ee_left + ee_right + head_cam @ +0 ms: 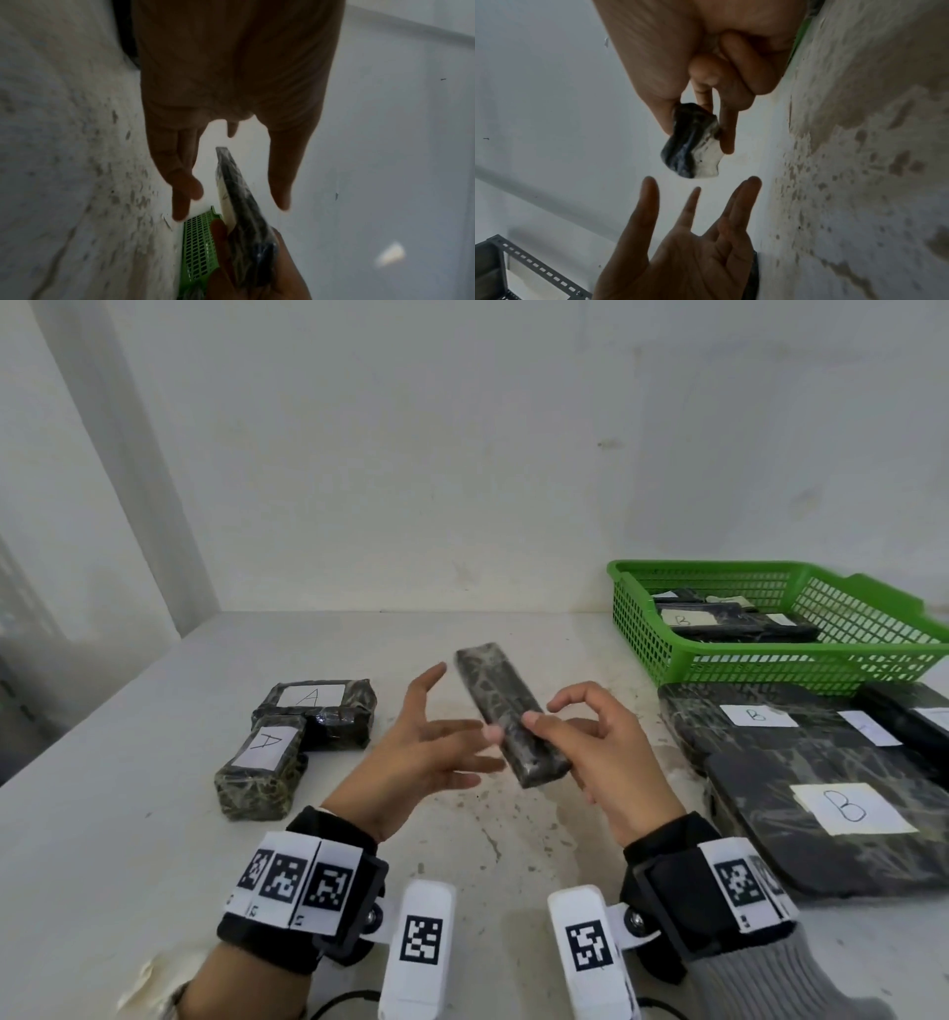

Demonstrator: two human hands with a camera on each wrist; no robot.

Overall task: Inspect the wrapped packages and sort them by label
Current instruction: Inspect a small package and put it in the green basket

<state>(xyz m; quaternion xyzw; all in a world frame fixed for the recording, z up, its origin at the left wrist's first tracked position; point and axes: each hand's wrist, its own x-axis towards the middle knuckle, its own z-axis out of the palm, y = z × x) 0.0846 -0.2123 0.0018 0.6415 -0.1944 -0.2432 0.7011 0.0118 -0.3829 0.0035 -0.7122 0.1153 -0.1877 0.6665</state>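
A long, narrow package in dark wrap [508, 711] is held above the table, tilted, its dark back towards me. My right hand [590, 737] pinches its near end between thumb and fingers; in the right wrist view the package [693, 146] shows a white patch on its underside. My left hand [436, 742] is spread open just left of the package, fingers straight, not gripping it; the left wrist view shows these fingers [180, 182] apart from the package [239, 203]. Two packages labelled A [287, 742] lie at the left. Flat packages labelled B [821, 788] lie at the right.
A green mesh basket [770, 660] at the back right holds more dark packages, one labelled B. The stained white table [462, 839] meets a white wall behind. A grey perforated metal rack [513, 263] shows in the right wrist view.
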